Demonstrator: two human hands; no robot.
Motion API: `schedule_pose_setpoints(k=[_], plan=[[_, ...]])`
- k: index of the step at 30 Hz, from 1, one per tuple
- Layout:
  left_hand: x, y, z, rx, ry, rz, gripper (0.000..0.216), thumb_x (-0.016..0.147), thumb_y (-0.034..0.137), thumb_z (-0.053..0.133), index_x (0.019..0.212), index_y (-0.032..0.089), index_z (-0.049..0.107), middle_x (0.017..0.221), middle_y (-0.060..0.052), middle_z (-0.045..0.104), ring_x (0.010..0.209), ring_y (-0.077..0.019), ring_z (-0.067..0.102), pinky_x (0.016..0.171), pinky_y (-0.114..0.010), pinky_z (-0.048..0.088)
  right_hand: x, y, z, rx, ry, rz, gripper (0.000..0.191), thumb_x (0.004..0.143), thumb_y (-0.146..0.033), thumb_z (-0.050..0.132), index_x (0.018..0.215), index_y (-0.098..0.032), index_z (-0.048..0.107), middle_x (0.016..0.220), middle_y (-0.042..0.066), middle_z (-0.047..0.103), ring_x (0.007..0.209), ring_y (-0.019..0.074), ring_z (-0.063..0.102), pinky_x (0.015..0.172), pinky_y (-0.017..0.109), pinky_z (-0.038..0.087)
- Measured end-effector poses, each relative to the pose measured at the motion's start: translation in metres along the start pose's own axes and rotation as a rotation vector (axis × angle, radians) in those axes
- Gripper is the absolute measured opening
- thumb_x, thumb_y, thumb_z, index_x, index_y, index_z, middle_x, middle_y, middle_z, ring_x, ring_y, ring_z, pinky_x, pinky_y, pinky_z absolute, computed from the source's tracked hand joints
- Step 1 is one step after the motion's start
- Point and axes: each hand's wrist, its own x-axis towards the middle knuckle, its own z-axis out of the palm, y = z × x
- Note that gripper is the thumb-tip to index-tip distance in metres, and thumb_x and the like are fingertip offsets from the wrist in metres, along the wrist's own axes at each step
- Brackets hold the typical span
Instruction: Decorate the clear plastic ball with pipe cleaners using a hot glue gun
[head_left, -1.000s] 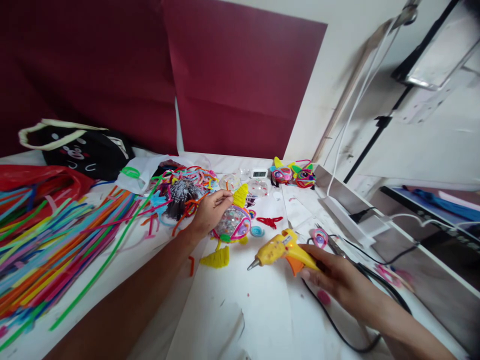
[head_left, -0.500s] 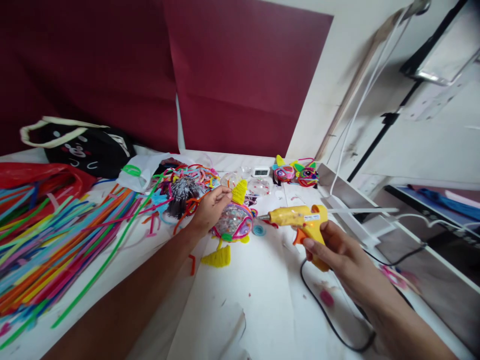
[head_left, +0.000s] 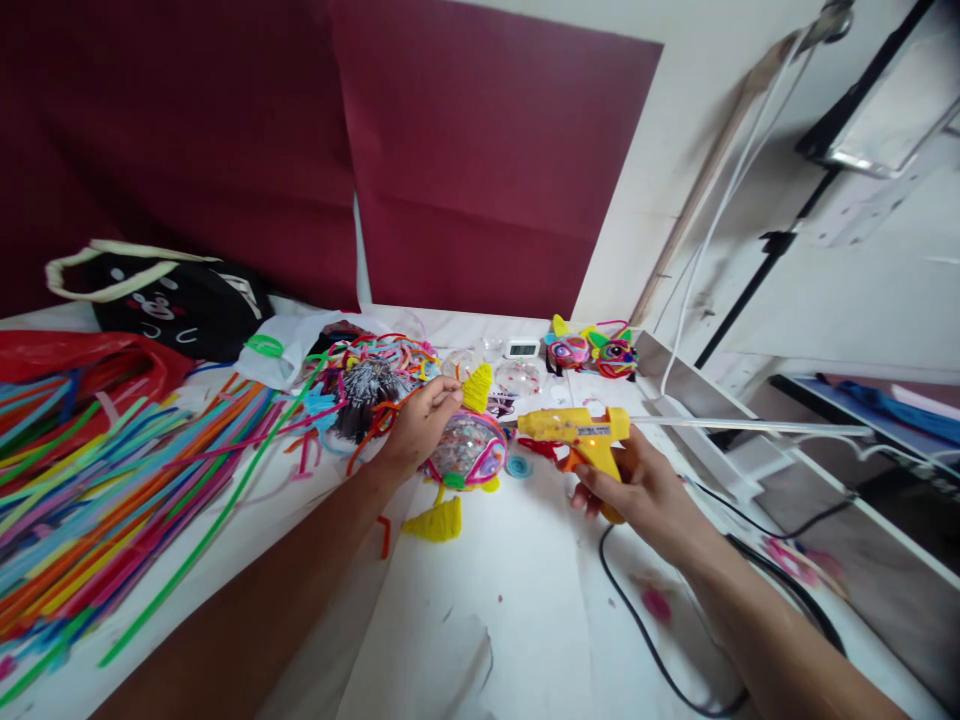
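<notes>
My left hand (head_left: pixel 416 425) is wrapped over the top of the glittery clear ball (head_left: pixel 465 450), pinning it to the table (head_left: pixel 525 620) so it can't roll; the fingertips sit right at the base of the yellow pipe-cleaner horn (head_left: pixel 478 387) sticking up from it. My right hand (head_left: pixel 637 490) is closed round the grip of the yellow hot glue gun (head_left: pixel 577 432), held level with the nozzle aimed at the ball's right side, just beside it. I honestly can't tell if the tip is touching.

The glue stick (head_left: pixel 750 426) pokes out the back of the gun, away from the ball, and the black cord (head_left: pixel 645 640) trails off below my wrist. A yellow cone (head_left: pixel 435 520) lies just in front of the ball, a small blue coil (head_left: pixel 516 465) between ball and gun. Left of the ball sprawls the big pile of pipe cleaners (head_left: pixel 112 480); behind it sit two finished colourful critters (head_left: pixel 592 350) and a black tote bag (head_left: pixel 165 300).
</notes>
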Motion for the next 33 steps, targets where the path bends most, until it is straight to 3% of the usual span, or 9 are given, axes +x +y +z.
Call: schedule_pose_setpoints(k=[15, 21, 27, 33], plan=[[-0.001, 0.001, 0.0, -0.008, -0.013, -0.024, 0.025, 0.081, 0.041, 0.056, 0.093, 0.02, 0.06, 0.076, 0.002, 0.061, 0.077, -0.0181, 0.059, 0.072, -0.027, 0.046, 0.016, 0.005, 0.005, -0.049, -0.003, -0.037, 0.041, 0.072, -0.032, 0.074, 0.097, -0.021, 0.043, 0.082, -0.002, 0.066, 0.054, 0.0114, 0.064, 0.044, 0.022, 0.046], [0.0, -0.002, -0.001, -0.02, -0.019, -0.009, 0.025, 0.082, 0.041, 0.056, 0.094, 0.02, 0.06, 0.078, 0.002, 0.061, 0.078, -0.018, 0.06, 0.073, -0.027, 0.047, 0.019, 0.006, 0.008, -0.118, -0.004, -0.054, 0.034, 0.077, -0.032, 0.069, 0.094, -0.022, 0.041, 0.067, -0.006, 0.061, 0.05, 0.0105, 0.057, 0.045, 0.023, 0.045], [0.0, -0.004, -0.001, -0.019, -0.021, 0.001, 0.022, 0.083, 0.04, 0.056, 0.092, 0.02, 0.06, 0.073, 0.003, 0.058, 0.071, -0.0163, 0.057, 0.068, -0.026, 0.045, 0.022, 0.02, 0.008, -0.216, -0.017, -0.147, 0.028, 0.087, -0.038, 0.063, 0.097, -0.024, 0.041, 0.074, -0.006, 0.056, 0.054, 0.0115, 0.056, 0.049, 0.026, 0.046], [-0.001, -0.004, 0.0, -0.024, -0.026, 0.001, 0.022, 0.083, 0.04, 0.056, 0.092, 0.02, 0.06, 0.07, 0.004, 0.056, 0.069, -0.0153, 0.055, 0.066, -0.025, 0.043, 0.023, 0.022, 0.01, -0.382, -0.005, -0.21, 0.027, 0.091, -0.042, 0.058, 0.096, -0.025, 0.037, 0.068, -0.007, 0.052, 0.054, 0.0128, 0.052, 0.048, 0.026, 0.04]])
